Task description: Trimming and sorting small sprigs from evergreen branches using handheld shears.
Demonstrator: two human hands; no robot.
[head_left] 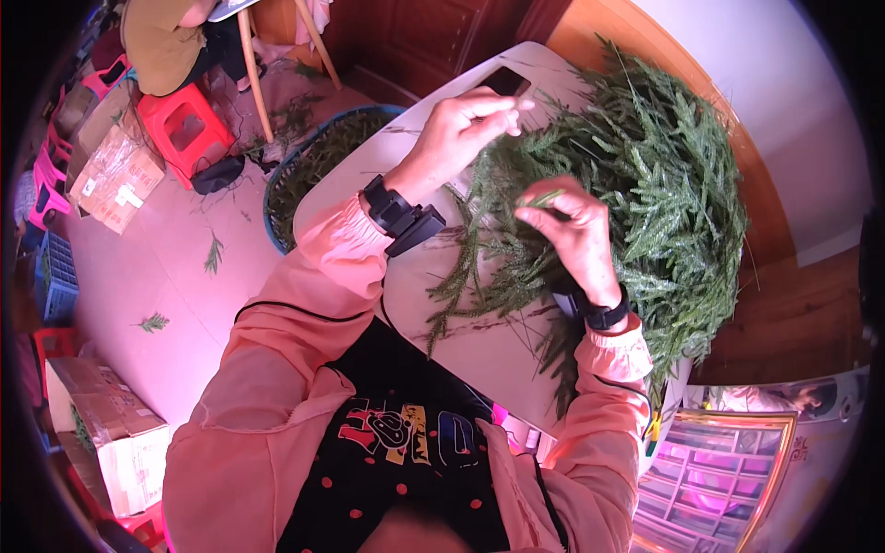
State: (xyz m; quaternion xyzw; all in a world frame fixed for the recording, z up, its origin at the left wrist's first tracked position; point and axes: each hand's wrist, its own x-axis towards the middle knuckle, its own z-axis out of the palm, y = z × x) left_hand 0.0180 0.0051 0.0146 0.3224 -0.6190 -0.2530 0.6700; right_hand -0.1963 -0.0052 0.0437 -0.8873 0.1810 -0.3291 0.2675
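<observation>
- A slim green sprig [550, 197] sits pinched between thumb and curled fingers of my right grip [581, 240], held above the bench [410, 288] beside the piled greenery.
- The greenery [678, 189], bushy and feathery with needle-like leaves, mounds over the bench's right side; thin fronds trail toward the near edge.
- From my remote post I see the right forearm rise from the lower edge, the fingers folded inward toward the left.
- My left grip [456, 131] is raised farther out over the bench, fingers bent and thumb near the fingertips; I cannot tell whether it clasps anything.
- Soft pink sleeves [300, 286] gather at elastic cuffs behind black wristbands [604, 317].
- The bench top is smooth, pale and veined like marble, its corners rounded; a dark, flat rectangular device [505, 81] lies toward the far end.
- Left of the bench, a round, blue-rimmed tub [268, 207] holds more cut foliage, with a red plastic stool [171, 98] beyond.
</observation>
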